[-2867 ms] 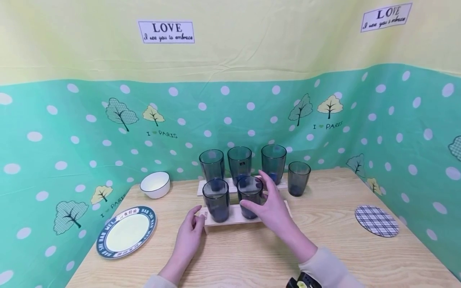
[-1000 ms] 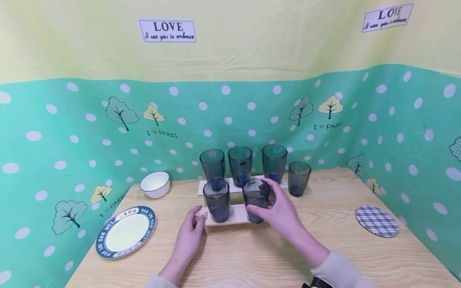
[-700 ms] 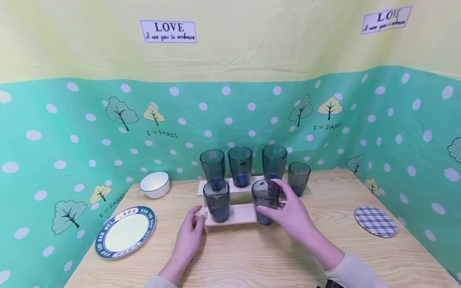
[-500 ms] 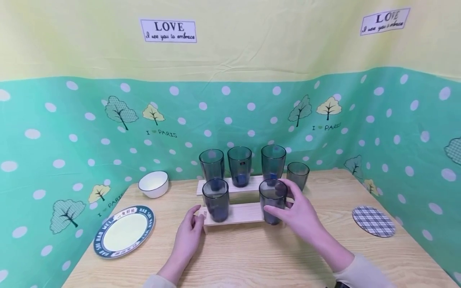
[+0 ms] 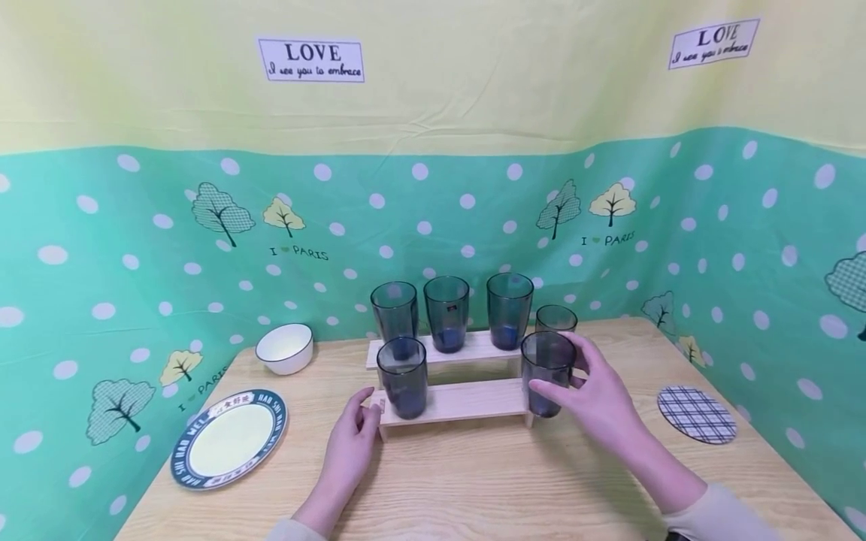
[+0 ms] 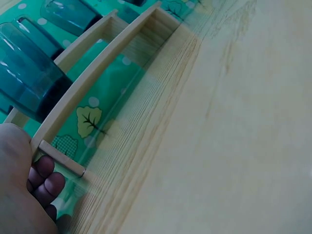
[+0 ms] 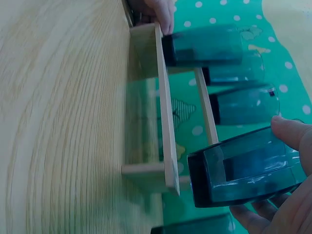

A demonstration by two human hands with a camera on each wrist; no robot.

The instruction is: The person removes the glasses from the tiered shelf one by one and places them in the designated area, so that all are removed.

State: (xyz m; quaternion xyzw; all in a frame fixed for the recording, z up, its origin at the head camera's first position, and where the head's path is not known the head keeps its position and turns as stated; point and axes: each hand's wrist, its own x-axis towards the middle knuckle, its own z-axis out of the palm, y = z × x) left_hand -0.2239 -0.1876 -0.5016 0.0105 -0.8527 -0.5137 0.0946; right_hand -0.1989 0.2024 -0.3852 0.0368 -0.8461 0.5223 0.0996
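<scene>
My right hand (image 5: 602,394) grips a dark grey-blue glass tumbler (image 5: 545,362), thumb in front and fingers behind. This upright tumbler is just past the right end of the lower step of a two-step wooden rack (image 5: 467,402); the right wrist view shows its base (image 7: 199,181) clear of the rack. At the rack's left end, my left hand (image 5: 350,443) holds the side, its fingers (image 6: 51,187) curled by the end panel. One tumbler (image 5: 404,383) stands on the lower step's left part. Along the upper step stand a left tumbler (image 5: 395,312), a middle one (image 5: 446,315) and a right one (image 5: 510,312).
A shorter grey glass (image 5: 556,318) stands behind the held tumbler, partly covered by it. On the left are a white bowl (image 5: 285,349) and a blue-rimmed plate (image 5: 230,439). A checked round mat (image 5: 697,415) lies at the right. Patterned cloth (image 5: 419,195) hangs behind the table (image 5: 460,488).
My right hand has carried the tumbler rightward from the middle of the lower step to beyond its right end. The left hand has stayed at the rack's left end.
</scene>
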